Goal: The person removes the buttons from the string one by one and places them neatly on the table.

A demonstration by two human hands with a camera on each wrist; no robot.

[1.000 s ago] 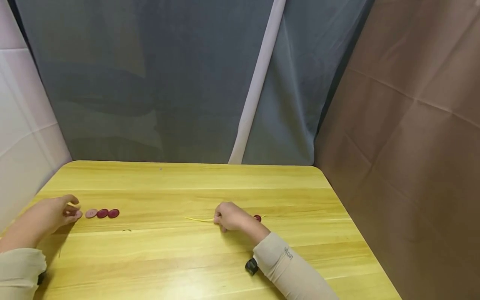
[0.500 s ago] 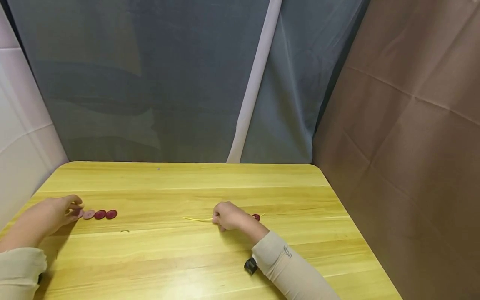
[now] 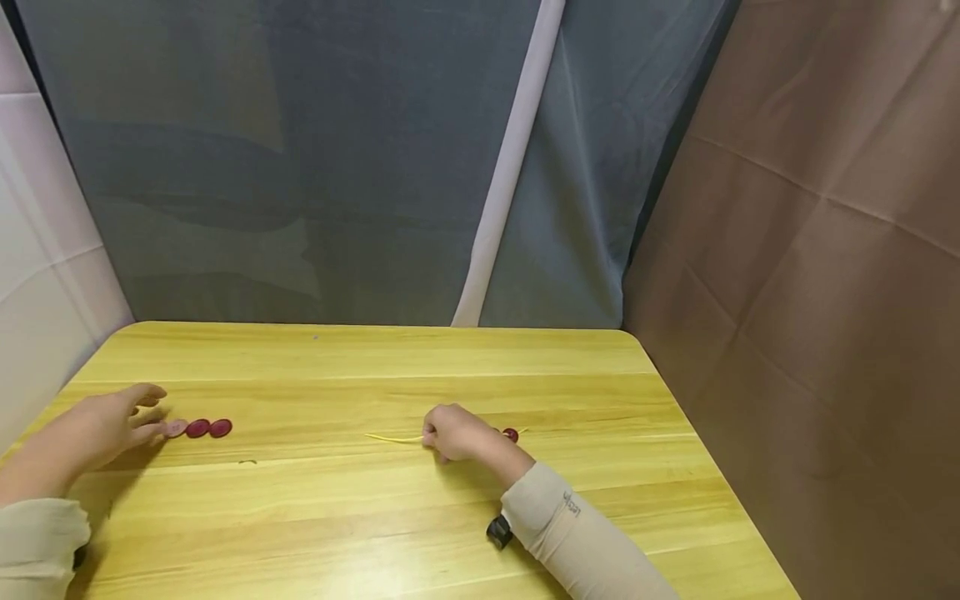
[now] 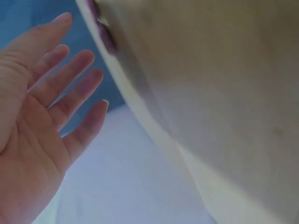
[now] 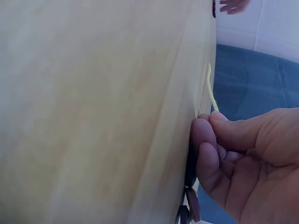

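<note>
The left hand (image 3: 97,429) has its fingers loosely stretched and apart, with nothing seen in their grasp. The thumb tip points at a row leading away from it: 1 pink button (image 3: 176,428), then 2 dark red buttons (image 3: 198,428) — flat and close together, which presumably keeps them in line. Whether another lies under that thumb I cannot tell. The right hand (image 3: 459,432) curls its fingers in, thumb and forefinger pinching a yellow cord (image 3: 393,438), probably to steady the length poking out ahead of the fingertips. Behind those fingers, toward the wrist, sits at least 1 red button (image 3: 511,435) — the cord's other end appears just beyond it, seemingly passing through.
</note>
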